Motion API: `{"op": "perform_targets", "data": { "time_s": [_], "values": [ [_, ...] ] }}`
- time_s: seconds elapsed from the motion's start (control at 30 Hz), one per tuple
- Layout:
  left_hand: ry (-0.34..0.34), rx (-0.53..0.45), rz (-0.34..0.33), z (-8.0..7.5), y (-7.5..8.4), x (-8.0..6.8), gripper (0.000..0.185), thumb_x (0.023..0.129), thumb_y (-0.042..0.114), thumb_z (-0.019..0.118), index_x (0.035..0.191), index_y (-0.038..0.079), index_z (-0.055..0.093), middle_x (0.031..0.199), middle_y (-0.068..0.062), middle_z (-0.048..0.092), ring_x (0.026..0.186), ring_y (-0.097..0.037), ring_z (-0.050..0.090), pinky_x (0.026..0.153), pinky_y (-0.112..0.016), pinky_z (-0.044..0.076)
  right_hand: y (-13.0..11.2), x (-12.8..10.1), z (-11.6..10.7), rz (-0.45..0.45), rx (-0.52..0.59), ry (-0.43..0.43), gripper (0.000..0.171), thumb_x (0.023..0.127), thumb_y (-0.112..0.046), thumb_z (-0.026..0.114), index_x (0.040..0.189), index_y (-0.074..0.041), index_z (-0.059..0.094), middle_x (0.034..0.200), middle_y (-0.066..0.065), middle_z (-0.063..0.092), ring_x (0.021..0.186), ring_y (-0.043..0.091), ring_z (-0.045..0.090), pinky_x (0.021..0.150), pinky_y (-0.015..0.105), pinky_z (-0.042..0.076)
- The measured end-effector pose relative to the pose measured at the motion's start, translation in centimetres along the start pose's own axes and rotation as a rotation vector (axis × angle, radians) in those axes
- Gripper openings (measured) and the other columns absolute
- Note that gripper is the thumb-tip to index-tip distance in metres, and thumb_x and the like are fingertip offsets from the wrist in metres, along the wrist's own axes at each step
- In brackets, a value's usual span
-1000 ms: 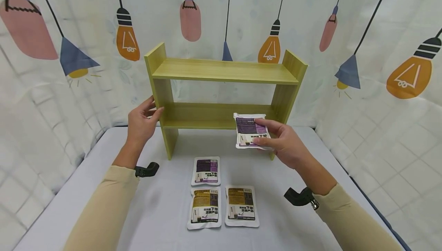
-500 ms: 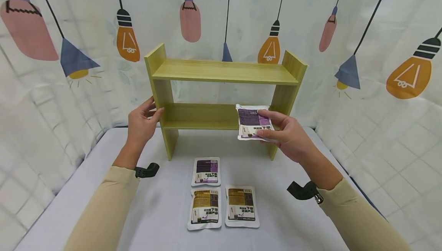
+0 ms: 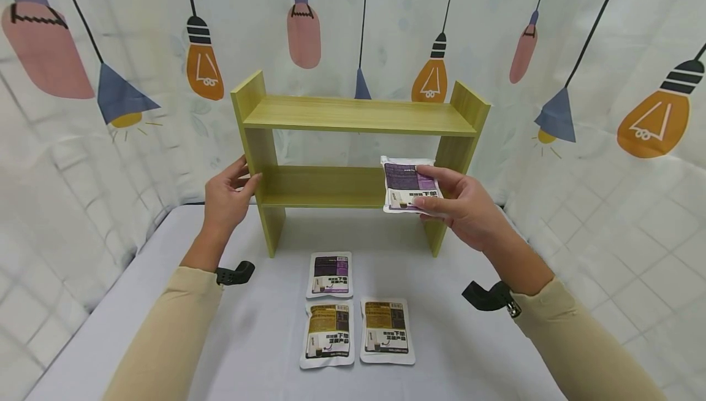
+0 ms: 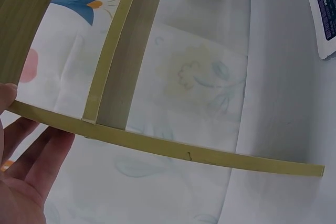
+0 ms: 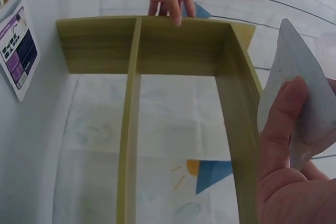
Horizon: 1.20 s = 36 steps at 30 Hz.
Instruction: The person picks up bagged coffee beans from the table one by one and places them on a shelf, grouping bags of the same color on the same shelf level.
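Note:
A two-tier light wood shelf [image 3: 353,113] stands upright on the table. My left hand [image 3: 227,197] holds its left side panel, with the thumb at the front edge and the fingers on the outer side; the left wrist view shows this hand [image 4: 21,171] at the panel edge. My right hand [image 3: 471,214] pinches a white packet with a purple label [image 3: 407,179] between thumb and fingers. In the head view this packet is in front of the right end of the lower tier. The right wrist view shows the packet's pale side [image 5: 302,72]; whether a second packet lies behind it, I cannot tell.
On the white tabletop [image 3: 265,339] lie one purple-labelled packet [image 3: 330,274] and two brown-labelled packets, one at left [image 3: 328,335] and one at right [image 3: 386,332]. A patterned curtain [image 3: 353,21] hangs behind the shelf and along both sides.
My right hand has raised the packet and carried it slightly right, towards the shelf's right end. My left hand, the shelf and the packets on the table have stayed put.

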<state>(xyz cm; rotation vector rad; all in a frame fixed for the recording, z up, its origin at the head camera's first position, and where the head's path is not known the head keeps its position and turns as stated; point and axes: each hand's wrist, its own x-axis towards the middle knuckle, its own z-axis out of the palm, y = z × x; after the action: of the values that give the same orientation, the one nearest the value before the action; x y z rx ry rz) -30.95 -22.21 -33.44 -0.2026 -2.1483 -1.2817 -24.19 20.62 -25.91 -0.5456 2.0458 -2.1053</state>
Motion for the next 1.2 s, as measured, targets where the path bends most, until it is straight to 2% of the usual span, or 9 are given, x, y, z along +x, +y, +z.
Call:
{"op": "perform_targets", "data": {
  "time_s": [0.33, 0.67, 0.87, 1.2],
  "values": [
    [0.001, -0.007, -0.009, 0.1, 0.0, 0.0, 0.051, 0.100, 0.024, 0.067, 0.149, 0.028, 0.054, 0.138, -0.014, 0.067, 0.113, -0.035, 0.071, 0.077, -0.003, 0.051, -1.2, 0.2, -0.3, -0.023, 0.043, 0.000, 0.059, 0.093, 0.006, 0.068, 0.148, -0.011, 0.055, 0.137, 0.009, 0.049, 0.107, 0.020, 0.067, 0.086, 0.029, 0.063],
    [0.003, -0.021, -0.002, 0.1, -0.1, -0.1, 0.050, 0.099, 0.024, 0.068, 0.148, 0.029, 0.056, 0.137, -0.013, 0.068, 0.112, -0.036, 0.071, 0.076, -0.006, 0.054, -2.4, 0.6, -0.7, -0.049, 0.070, -0.016, 0.059, 0.091, 0.010, 0.067, 0.145, -0.011, 0.057, 0.134, 0.011, 0.050, 0.105, 0.020, 0.067, 0.085, 0.028, 0.063],
    [0.003, -0.025, -0.015, 0.0, -0.1, -0.1, 0.050, 0.099, 0.025, 0.069, 0.148, 0.028, 0.056, 0.137, -0.013, 0.068, 0.113, -0.036, 0.071, 0.076, -0.006, 0.054, -3.4, 0.9, -1.1, -0.042, 0.053, -0.023, 0.058, 0.093, 0.006, 0.069, 0.146, -0.015, 0.058, 0.135, 0.010, 0.049, 0.109, 0.021, 0.064, 0.085, 0.025, 0.062],
    [0.008, -0.017, -0.015, 0.0, 0.0, -0.1, 0.050, 0.100, 0.025, 0.068, 0.148, 0.028, 0.056, 0.137, -0.011, 0.068, 0.113, -0.034, 0.071, 0.080, -0.010, 0.057, -4.6, 1.8, -2.1, -0.038, 0.109, -0.017, 0.055, 0.093, 0.005, 0.069, 0.143, -0.015, 0.061, 0.138, 0.007, 0.045, 0.106, 0.020, 0.062, 0.079, 0.022, 0.062]
  ]
}}
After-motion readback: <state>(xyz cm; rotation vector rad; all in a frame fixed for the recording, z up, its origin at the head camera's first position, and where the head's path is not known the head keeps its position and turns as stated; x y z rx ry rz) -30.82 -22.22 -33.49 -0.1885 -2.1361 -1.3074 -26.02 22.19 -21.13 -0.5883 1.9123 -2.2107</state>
